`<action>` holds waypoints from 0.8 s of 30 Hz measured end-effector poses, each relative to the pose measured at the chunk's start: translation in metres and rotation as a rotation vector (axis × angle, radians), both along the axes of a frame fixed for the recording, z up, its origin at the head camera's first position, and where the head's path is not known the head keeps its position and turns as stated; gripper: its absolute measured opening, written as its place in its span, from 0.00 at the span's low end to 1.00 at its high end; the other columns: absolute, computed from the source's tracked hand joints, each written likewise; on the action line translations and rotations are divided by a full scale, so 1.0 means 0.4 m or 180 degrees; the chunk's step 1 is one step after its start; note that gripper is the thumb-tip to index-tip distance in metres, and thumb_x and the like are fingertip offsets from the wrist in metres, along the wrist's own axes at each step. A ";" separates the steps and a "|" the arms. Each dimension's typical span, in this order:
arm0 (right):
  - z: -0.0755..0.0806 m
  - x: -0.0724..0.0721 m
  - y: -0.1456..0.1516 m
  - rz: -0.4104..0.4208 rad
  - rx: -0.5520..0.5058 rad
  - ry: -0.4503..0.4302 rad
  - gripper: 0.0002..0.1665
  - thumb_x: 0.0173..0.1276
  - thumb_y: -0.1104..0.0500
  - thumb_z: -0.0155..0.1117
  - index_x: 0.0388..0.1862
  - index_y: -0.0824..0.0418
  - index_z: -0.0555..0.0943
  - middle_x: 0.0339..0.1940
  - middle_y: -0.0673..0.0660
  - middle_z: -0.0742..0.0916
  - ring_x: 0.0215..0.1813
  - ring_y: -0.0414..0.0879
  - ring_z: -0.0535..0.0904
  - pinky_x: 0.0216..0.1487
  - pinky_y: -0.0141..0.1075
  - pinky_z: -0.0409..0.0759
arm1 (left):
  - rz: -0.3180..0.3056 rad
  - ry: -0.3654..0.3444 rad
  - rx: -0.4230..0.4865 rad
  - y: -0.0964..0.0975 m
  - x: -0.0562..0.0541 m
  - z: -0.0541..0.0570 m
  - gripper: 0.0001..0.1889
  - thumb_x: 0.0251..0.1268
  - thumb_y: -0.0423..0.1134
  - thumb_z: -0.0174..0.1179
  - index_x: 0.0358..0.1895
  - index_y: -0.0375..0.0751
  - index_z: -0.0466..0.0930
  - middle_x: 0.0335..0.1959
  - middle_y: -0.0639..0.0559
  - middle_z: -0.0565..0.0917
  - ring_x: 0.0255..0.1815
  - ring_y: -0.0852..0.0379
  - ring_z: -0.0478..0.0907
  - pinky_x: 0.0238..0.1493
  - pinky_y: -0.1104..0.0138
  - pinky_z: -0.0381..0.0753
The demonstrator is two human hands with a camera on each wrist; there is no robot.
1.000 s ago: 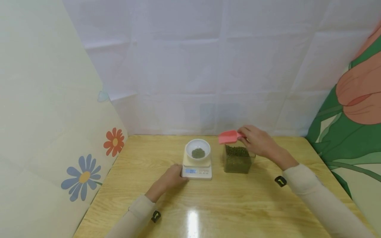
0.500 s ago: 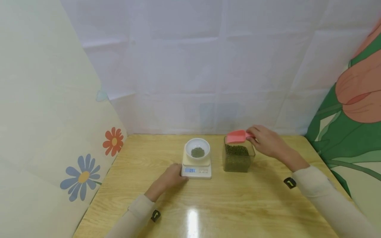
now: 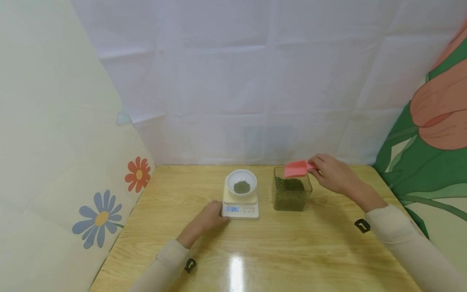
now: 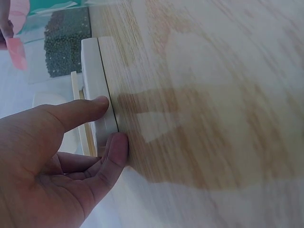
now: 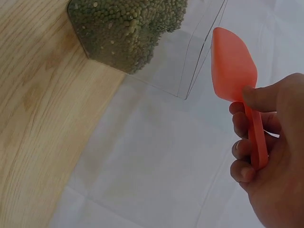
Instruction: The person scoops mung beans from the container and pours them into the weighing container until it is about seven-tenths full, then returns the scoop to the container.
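Observation:
My left hand [image 3: 211, 217] pinches the front left corner of a white kitchen scale [image 3: 251, 215] between thumb and fingers, as the left wrist view [image 4: 97, 111] confirms. On the scale sits a white bowl [image 3: 230, 178] with a small heap of mung beans [image 3: 242, 187] at its bottom. To the right, a clear rectangular container [image 3: 288, 203] holds many more green mung beans [image 5: 130, 23]. My right hand [image 3: 333, 174] grips a pink scoop [image 3: 296, 169] by its handle. The scoop hangs over the container's back right part; whether it carries beans cannot be made out.
Everything stands on a wood-grain table [image 3: 233, 239]. A white cloth [image 3: 219, 81] hangs behind its far edge. Flower-printed panels rise at the left [image 3: 103, 218] and right [image 3: 438, 125]. A black tag [image 3: 190, 265] hangs near each sleeve.
My right hand has moved right with the scoop, from left of the container's rim to above its right part. My left hand stays on the scale.

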State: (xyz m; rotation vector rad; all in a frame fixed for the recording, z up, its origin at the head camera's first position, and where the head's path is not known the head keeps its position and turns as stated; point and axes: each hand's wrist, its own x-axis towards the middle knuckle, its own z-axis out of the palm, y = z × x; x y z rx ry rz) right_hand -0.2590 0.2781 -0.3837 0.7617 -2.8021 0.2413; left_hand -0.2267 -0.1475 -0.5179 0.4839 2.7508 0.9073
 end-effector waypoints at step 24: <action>-0.020 -0.001 0.002 0.0030 0.0181 0.0057 0.13 0.75 0.60 0.69 0.52 0.67 0.86 0.46 0.62 0.89 0.50 0.58 0.83 0.51 0.55 0.85 | 0.0022 -0.0046 0.0034 0.001 0.002 0.001 0.18 0.63 0.36 0.74 0.52 0.32 0.82 0.40 0.45 0.83 0.37 0.54 0.78 0.43 0.59 0.85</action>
